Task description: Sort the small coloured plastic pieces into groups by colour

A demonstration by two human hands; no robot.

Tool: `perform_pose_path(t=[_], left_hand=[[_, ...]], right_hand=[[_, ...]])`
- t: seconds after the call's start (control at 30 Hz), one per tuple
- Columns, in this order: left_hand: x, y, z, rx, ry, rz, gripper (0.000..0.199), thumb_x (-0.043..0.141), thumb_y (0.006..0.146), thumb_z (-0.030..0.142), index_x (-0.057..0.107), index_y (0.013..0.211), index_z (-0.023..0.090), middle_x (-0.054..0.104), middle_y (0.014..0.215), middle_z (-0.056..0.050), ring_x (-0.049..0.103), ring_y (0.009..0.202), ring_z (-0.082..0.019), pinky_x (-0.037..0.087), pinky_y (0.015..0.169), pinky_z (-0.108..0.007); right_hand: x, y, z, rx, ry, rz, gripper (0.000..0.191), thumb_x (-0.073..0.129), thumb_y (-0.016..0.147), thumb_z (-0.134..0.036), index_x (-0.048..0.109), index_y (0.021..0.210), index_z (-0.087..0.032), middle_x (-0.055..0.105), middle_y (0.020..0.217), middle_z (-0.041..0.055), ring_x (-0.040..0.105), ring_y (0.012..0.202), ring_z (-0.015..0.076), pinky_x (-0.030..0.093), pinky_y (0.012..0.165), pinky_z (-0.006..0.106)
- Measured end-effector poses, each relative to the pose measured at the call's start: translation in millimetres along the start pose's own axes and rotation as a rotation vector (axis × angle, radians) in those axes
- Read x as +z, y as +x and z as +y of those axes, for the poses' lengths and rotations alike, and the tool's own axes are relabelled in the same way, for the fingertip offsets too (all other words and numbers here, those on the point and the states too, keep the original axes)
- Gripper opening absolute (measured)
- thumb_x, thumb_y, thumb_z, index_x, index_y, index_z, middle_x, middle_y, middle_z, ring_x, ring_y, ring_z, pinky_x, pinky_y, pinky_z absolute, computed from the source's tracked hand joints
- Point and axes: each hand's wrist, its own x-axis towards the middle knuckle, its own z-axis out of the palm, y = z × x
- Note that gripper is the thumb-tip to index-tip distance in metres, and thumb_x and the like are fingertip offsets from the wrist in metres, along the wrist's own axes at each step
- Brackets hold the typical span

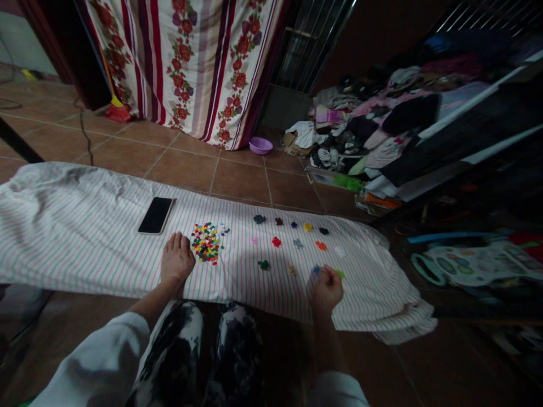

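Note:
A mixed pile of small coloured pieces lies on a striped cloth. My left hand rests palm down just left of that pile, its fingers lying flat. Farther right, small heaps sorted by colour sit in rows, among them red, yellow, orange and dark green. My right hand is closed in a pinch between the blue heap and the light green heap; what its fingertips hold, if anything, is too small to name.
A dark-screened phone lies left of the mixed pile. Beyond the cloth, a purple basin stands on the tiled floor near a floral curtain. Heaped clothes and a rack are at the right.

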Motion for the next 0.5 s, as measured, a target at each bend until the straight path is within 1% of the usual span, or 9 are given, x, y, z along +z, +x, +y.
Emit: perform_pose_path(t=[0.03, 0.1, 0.2, 0.3, 0.37, 0.43, 0.5], left_hand=[[0.0, 0, 0, -0.002, -0.004, 0.000, 0.033, 0.040, 0.085, 0.019, 0.058, 0.111, 0.008, 0.054, 0.134, -0.022, 0.045, 0.132, -0.035, 0.036, 0.108, -0.046], [0.6, 0, 0, -0.008, -0.024, 0.003, 0.034, 0.041, 0.085, 0.019, 0.058, 0.112, 0.009, 0.054, 0.135, -0.022, 0.044, 0.133, -0.034, 0.036, 0.107, -0.047], [2.5, 0, -1, -0.016, -0.066, 0.015, 0.035, 0.043, 0.084, 0.020, 0.057, 0.114, 0.011, 0.054, 0.136, -0.022, 0.043, 0.134, -0.034, 0.036, 0.107, -0.049], [3.2, 0, -1, -0.018, -0.068, 0.020, 0.035, 0.043, 0.085, 0.020, 0.058, 0.114, 0.010, 0.054, 0.136, -0.023, 0.043, 0.134, -0.034, 0.036, 0.107, -0.049], [2.6, 0, -1, -0.018, -0.051, 0.013, 0.034, 0.041, 0.086, 0.019, 0.058, 0.113, 0.009, 0.053, 0.136, -0.023, 0.043, 0.134, -0.034, 0.036, 0.107, -0.048], [1.6, 0, 0, -0.016, -0.038, 0.004, 0.033, 0.040, 0.087, 0.019, 0.058, 0.113, 0.009, 0.053, 0.137, -0.023, 0.043, 0.134, -0.034, 0.037, 0.107, -0.047], [0.9, 0, 0, -0.015, -0.037, -0.002, 0.033, 0.040, 0.086, 0.019, 0.058, 0.112, 0.008, 0.053, 0.137, -0.023, 0.043, 0.134, -0.034, 0.037, 0.107, -0.047]], right_hand=[[6, -9, -7, -0.006, -0.017, -0.042, 0.038, 0.050, 0.077, -0.049, 0.063, 0.090, -0.015, 0.064, 0.085, 0.0085, 0.058, 0.080, 0.0196, 0.049, 0.073, 0.034], [16, -28, -20, -0.008, -0.038, -0.172, 0.044, 0.048, 0.080, -0.053, 0.064, 0.095, -0.015, 0.068, 0.093, 0.0117, 0.062, 0.083, 0.0211, 0.050, 0.075, 0.035], [32, -57, -35, -0.102, -0.029, -0.355, 0.045, 0.046, 0.084, -0.055, 0.065, 0.098, -0.016, 0.070, 0.101, 0.0134, 0.065, 0.090, 0.0225, 0.052, 0.079, 0.035], [49, -87, -45, -0.204, 0.027, -0.540, 0.038, 0.045, 0.088, -0.048, 0.066, 0.097, -0.017, 0.071, 0.099, 0.0125, 0.066, 0.088, 0.0217, 0.054, 0.077, 0.034], [61, -107, -51, -0.270, 0.040, -0.698, 0.033, 0.045, 0.089, -0.041, 0.068, 0.097, -0.018, 0.072, 0.099, 0.0114, 0.066, 0.090, 0.0210, 0.054, 0.077, 0.033], [73, -124, -58, -0.339, 0.008, -0.824, 0.030, 0.044, 0.090, -0.034, 0.069, 0.097, -0.019, 0.072, 0.097, 0.0098, 0.067, 0.090, 0.0201, 0.054, 0.080, 0.032], [83, -139, -67, -0.401, -0.050, -0.905, 0.029, 0.045, 0.090, -0.028, 0.070, 0.099, -0.020, 0.072, 0.097, 0.0080, 0.067, 0.090, 0.0193, 0.053, 0.083, 0.031]])
